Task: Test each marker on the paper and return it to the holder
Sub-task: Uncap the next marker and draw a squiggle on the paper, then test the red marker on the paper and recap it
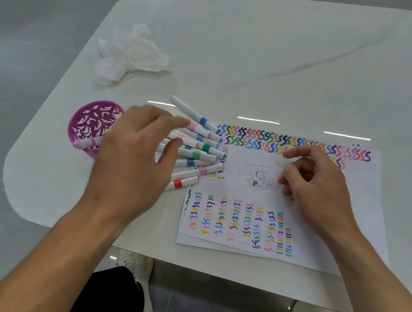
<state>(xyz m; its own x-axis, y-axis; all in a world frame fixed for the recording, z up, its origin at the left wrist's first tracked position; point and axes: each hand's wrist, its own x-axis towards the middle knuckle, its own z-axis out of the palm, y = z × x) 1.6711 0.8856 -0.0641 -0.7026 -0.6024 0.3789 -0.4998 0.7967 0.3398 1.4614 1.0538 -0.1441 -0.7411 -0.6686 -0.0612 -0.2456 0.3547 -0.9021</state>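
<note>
Evidently the markers (201, 146) lie fanned between the purple holder (90, 119), near the bench's (274, 44) left edge, and the paper (337, 234), for easy picking. Of the hands, the left hand (132, 159) is over them, fingers spread, likely choosing one. The right hand (312, 185) rests loosely curled and empty on the paper, probably steadying it.

Two hands (131, 164) (314, 191), one holder (88, 113)

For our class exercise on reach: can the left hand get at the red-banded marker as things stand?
Probably yes. The red-banded marker lies at the near edge of the pile, right beside the left hand, and no other marker lies over its banded end.
</note>
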